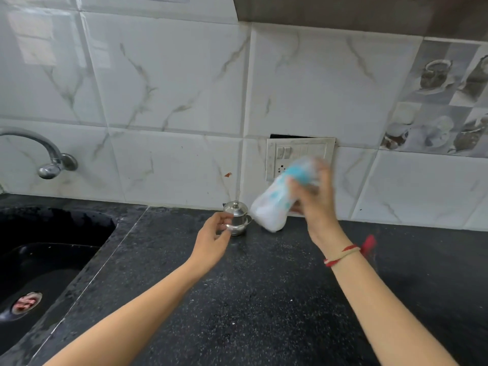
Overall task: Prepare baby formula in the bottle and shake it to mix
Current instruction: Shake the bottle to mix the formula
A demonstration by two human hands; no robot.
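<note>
**Bottle in the shake step, near the end of the task**

Bottle (pixel 280 196) is motion-blurred, tilted with its cap end up toward the wall socket and its base low to the left; white liquid shows inside, so filling looks done and mixing is probably what's under way. What's left, as a judgement: finish shaking and set it down. Can't tell how well it's mixed.

Right hand (pixel 314 199) is closed around the bottle's upper part near the blue collar, holding it above the table (pixel 264 299), close to the tiled wall. Left hand (pixel 214 233) is loosely curled, holding nothing, fingers touching or just beside the small steel pot (pixel 235 217) standing on the table, just left of the bottle's base.
</note>
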